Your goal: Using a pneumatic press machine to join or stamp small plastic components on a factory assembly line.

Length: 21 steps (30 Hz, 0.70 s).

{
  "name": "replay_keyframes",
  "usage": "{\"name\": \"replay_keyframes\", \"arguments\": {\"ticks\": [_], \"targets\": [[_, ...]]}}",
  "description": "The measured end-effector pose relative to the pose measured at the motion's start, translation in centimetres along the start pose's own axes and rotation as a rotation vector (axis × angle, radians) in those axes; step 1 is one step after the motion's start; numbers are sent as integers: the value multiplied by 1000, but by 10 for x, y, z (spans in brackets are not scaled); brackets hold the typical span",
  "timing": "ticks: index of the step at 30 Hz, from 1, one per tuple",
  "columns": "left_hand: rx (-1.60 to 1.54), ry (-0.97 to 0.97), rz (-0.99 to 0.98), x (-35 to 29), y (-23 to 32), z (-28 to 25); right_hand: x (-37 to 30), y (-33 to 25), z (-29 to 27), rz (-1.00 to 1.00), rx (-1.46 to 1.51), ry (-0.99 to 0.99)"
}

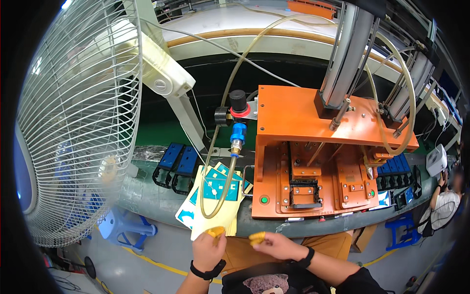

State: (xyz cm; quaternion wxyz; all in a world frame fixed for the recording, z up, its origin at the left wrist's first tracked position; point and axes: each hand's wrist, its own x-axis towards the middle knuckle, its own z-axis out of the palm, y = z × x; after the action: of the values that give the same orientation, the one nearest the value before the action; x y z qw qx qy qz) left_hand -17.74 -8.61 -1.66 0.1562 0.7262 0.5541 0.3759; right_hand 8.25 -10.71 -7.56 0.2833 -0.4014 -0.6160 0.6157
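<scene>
My left hand (pixel 208 249) is raised at the near edge of the workbench, just below a fan of yellow and teal sheets (pixel 221 208). Yellow covers wrap its fingertips; the fingers bend loosely, thumb apart, and no object shows in them. My right hand (pixel 280 246) hovers in front of the orange press machine (pixel 289 115), pointing left toward the other hand. It too has yellow-covered fingertips, lightly curved, with nothing visible between them. In the press, a black frame-like part (pixel 302 196) sits in the left fixture (pixel 285 200). A second fixture (pixel 356 190) is to its right.
A large fan (pixel 83 122) stands at the left. Blue-and-black parts (pixel 178 161) lie beside the sheets, and more blue parts (pixel 394 166) sit right of the press. A clear hose (pixel 227 193) loops over the sheets from the regulator (pixel 239 105). Another person (pixel 443 201) is at far right.
</scene>
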Motion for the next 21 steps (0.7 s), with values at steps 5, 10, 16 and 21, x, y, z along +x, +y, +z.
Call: {"name": "replay_keyframes", "arguments": {"ticks": [5, 10, 16, 21], "targets": [[43, -238, 144, -48, 20, -1, 51, -2, 26, 299, 693, 223], [-209, -295, 66, -47, 46, 1, 40, -4, 32, 227, 667, 256], [-156, -76, 85, -21, 58, 11, -6, -70, 31, -280, -271, 432], [-220, 38, 141, -11, 93, 12, -54, -90, 9, -252, -423, 436]]}}
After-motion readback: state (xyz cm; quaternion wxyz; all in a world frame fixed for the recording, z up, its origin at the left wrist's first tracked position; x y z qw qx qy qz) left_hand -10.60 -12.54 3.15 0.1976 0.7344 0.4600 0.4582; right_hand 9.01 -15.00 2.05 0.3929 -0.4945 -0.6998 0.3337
